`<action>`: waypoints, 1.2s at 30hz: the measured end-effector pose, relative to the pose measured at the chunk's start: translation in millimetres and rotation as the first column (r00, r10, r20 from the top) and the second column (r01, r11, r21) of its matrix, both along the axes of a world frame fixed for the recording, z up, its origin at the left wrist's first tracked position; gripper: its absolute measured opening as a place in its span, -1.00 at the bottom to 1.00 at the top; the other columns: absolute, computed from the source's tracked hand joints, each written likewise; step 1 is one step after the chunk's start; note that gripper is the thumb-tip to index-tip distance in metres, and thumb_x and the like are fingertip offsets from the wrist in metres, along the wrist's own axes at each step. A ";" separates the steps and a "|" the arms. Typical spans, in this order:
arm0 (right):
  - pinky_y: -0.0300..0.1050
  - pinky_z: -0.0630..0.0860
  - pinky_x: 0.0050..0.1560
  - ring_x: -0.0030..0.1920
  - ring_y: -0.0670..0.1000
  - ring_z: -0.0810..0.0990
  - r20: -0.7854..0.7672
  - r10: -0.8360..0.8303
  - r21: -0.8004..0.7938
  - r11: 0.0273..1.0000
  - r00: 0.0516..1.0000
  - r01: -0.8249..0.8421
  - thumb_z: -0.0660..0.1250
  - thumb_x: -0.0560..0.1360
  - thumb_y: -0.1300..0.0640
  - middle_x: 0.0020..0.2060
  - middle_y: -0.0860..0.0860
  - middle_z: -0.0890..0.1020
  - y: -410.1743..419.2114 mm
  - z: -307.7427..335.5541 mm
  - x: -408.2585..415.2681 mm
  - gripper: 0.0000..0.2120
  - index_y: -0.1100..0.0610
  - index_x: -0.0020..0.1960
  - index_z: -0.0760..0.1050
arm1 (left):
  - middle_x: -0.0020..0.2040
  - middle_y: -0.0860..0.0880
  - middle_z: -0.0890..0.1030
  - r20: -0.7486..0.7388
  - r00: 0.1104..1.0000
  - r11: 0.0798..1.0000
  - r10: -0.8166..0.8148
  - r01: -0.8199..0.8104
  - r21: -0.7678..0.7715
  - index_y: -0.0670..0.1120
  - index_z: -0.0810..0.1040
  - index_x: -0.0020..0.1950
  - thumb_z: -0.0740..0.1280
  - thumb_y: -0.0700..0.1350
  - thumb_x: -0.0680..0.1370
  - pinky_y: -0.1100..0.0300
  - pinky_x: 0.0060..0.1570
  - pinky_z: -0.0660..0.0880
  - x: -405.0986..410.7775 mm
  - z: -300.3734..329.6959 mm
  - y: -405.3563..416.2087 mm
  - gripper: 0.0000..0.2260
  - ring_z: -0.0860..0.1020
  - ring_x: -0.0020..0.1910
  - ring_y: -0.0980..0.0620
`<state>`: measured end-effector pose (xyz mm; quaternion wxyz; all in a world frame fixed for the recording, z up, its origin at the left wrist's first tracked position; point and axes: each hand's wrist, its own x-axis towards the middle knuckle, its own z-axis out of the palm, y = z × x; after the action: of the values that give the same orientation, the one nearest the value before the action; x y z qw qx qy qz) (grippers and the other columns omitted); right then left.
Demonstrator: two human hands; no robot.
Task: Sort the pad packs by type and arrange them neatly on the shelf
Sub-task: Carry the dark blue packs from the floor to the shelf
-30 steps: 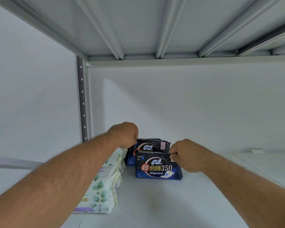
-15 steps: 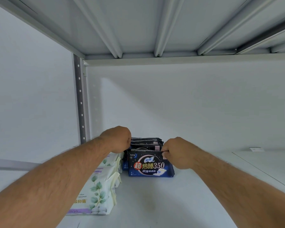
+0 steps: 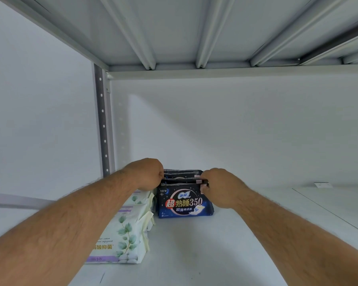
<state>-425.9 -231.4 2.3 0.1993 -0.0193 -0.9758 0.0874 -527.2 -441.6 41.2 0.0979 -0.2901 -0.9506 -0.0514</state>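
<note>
A row of dark blue pad packs (image 3: 184, 203) stands upright at the back of the white shelf (image 3: 194, 254), the front one facing me with "350" printed on it. My left hand (image 3: 147, 174) is closed on the top left corner of the row. My right hand (image 3: 219, 186) pinches the top right corner of the front packs. To the left, a row of white pad packs with green leaf print (image 3: 126, 228) stands on the shelf, partly hidden by my left forearm.
The shelf above (image 3: 194, 27) hangs low overhead. A perforated grey upright (image 3: 102, 124) stands at the back left. A small white label (image 3: 322, 185) lies at the far right of the shelf. A seam (image 3: 329, 211) crosses the shelf surface on the right.
Both hands have pushed the dark blue packs back and slightly left, closing the row up against the packs behind. The grips are the same.
</note>
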 end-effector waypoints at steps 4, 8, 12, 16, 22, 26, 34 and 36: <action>-0.11 0.52 -0.05 0.03 0.04 0.57 -0.026 -0.054 0.027 0.998 0.998 0.054 0.26 0.60 0.09 0.06 0.06 0.57 -2.6 -2.2 3.4 -0.75 0.10 0.25 0.52 | 0.19 0.10 0.56 0.020 1.000 0.997 -0.022 0.021 0.077 0.07 0.57 0.20 0.22 -0.06 0.59 0.14 0.14 0.47 3.7 3.0 -6.0 -0.77 0.49 0.11 0.07; -0.10 0.51 -0.09 0.02 0.07 0.59 -0.026 -0.126 0.067 0.990 0.992 0.128 0.28 0.58 0.13 0.04 0.05 0.58 -7.5 -4.5 4.4 -0.79 0.11 0.20 0.52 | 0.16 0.15 0.53 0.035 0.998 0.998 -0.055 0.054 0.032 0.09 0.58 0.22 0.34 0.15 0.54 0.08 0.18 0.48 12.5 3.6 -8.5 -0.71 0.50 0.13 0.09; -0.06 0.56 0.01 0.06 0.07 0.60 -0.025 -0.148 0.068 0.986 0.989 0.149 0.31 0.58 0.10 0.07 0.05 0.58 -11.3 -4.0 3.4 -0.77 0.10 0.22 0.51 | 0.13 0.13 0.59 -0.046 0.997 0.998 -0.063 0.064 0.021 0.10 0.64 0.12 0.35 0.14 0.55 0.04 0.15 0.50 13.2 2.1 -7.5 -0.78 0.53 0.10 0.09; -0.09 0.54 -0.03 0.04 0.06 0.60 -0.016 -0.150 0.066 0.986 0.988 0.151 0.31 0.57 0.10 0.07 0.05 0.59 -12.3 -2.7 3.7 -0.77 0.10 0.21 0.51 | 0.07 0.12 0.64 -0.093 0.995 0.999 -0.047 0.046 -0.015 0.08 0.66 0.09 0.31 0.11 0.57 0.08 0.05 0.53 13.0 -0.5 -3.7 -0.80 0.57 0.02 0.08; -0.08 0.51 -0.04 0.04 0.06 0.60 -0.010 -0.177 0.127 0.976 0.984 0.177 0.29 0.58 0.06 0.05 0.01 0.57 -12.9 -1.2 12.6 -0.75 0.05 0.24 0.50 | 0.02 0.11 0.67 -0.075 0.996 0.999 -0.046 0.043 -0.033 0.06 0.67 0.09 0.24 0.12 0.61 0.09 0.00 0.55 15.9 -0.1 1.1 -0.75 0.59 -0.05 0.09; -0.09 0.48 -0.06 0.04 0.05 0.59 -0.016 -0.181 0.136 0.974 0.983 0.182 0.28 0.58 0.03 0.06 0.01 0.56 -10.8 1.0 21.4 -0.73 0.05 0.25 0.46 | 0.17 0.07 0.61 -0.092 0.994 0.997 -0.067 0.069 0.020 0.04 0.62 0.19 0.16 0.10 0.64 0.04 0.13 0.52 19.0 2.7 -2.1 -0.70 0.56 0.10 0.04; 0.04 0.23 0.49 0.50 0.13 0.25 0.051 -0.151 0.170 0.975 0.987 0.140 0.15 0.64 -0.08 0.49 0.06 0.35 -3.3 3.6 48.3 -0.49 0.09 0.53 0.26 | 0.62 0.08 0.04 -0.079 0.997 0.993 -0.009 0.000 -0.118 0.11 0.10 0.60 0.11 0.26 0.61 0.01 0.52 0.10 46.0 1.7 -2.3 -0.41 0.10 0.56 -0.02; 0.07 0.09 0.56 0.59 0.13 0.07 0.091 -0.143 0.204 0.971 0.985 0.122 0.10 0.66 -0.11 0.57 0.06 0.21 -2.0 3.8 62.7 -0.44 0.09 0.59 0.13 | 0.62 0.07 0.01 -0.076 0.997 0.992 0.008 -0.017 -0.125 0.11 0.07 0.60 0.10 0.28 0.61 0.00 0.52 0.09 64.2 0.2 0.5 -0.39 0.07 0.57 -0.03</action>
<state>-363.2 -233.4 6.1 0.1540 -0.0694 -0.9853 -0.0247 -463.0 -441.1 41.4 0.1154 -0.2915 -0.9494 0.0199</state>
